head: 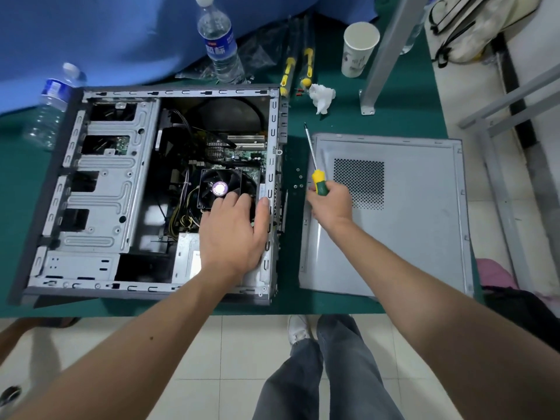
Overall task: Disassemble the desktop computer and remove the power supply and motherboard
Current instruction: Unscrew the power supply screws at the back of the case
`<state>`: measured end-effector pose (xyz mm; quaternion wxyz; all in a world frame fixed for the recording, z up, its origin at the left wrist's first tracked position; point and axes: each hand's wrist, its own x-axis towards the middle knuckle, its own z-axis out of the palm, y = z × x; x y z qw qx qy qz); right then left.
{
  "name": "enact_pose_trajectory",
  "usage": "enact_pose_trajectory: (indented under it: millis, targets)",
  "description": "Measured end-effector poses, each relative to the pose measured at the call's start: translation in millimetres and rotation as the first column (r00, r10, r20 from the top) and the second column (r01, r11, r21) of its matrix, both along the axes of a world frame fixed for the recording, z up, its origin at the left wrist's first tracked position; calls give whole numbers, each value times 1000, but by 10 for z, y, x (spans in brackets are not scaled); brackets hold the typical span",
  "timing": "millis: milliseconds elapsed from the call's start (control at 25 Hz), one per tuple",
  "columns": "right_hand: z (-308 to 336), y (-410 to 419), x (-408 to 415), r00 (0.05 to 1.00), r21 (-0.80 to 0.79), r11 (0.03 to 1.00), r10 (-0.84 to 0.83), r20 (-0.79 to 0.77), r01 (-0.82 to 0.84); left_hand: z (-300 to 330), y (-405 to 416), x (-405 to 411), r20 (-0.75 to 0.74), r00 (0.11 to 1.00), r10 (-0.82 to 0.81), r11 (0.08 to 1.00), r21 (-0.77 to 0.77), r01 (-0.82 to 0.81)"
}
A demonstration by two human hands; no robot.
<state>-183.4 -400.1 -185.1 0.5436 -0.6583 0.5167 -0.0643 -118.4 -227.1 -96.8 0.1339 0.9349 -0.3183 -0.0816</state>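
The open grey computer case [100,189] lies on its side on the green table. Inside it I see the green motherboard [242,153], a black CPU fan [222,186] with a purple hub, and the silver power supply [186,256] in the near right corner. My left hand [235,231] lies flat over the power supply, its fingers reaching the fan and its thumb against the case's right wall. To the right of the case, my right hand [328,206] grips a green and yellow screwdriver [315,168], shaft pointing away from me.
The removed grey side panel [409,225] lies right of the case. Several small screws [298,178] sit between them. Behind stand two water bottles [219,40], a paper cup [359,48], crumpled tissue [322,97], two yellow-handled tools [288,72] and a metal post [385,53].
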Motion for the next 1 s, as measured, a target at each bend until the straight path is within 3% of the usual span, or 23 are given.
enact_pose_trajectory:
  millis: [120,240,400,480,720,1000]
  targets:
    - [99,138,-512,996,241,969,22,88,-42,5,-1,-9,-4,1000,-10,1000,-7,10]
    - [251,284,-1053,989,301,944,109,96,-133,4,2,-21,4,1000,-22,1000,-17,22]
    - [384,431,-1623,961,438,897,-68,267,-58,3,-4,-40,-1,1000,15,1000,14,-15]
    - [422,450,-1791,955,472,880,-97,279,-48,17,-4,-50,10,1000,27,999,23,-27]
    - [489,327,-2032,983,448,892,-17,182,-67,115,2,-129,-40,999,5,990,143,1]
    - [301,151,-1694,977,292,936,161,141,-196,7,86,-163,77,995,-68,995,78,62]
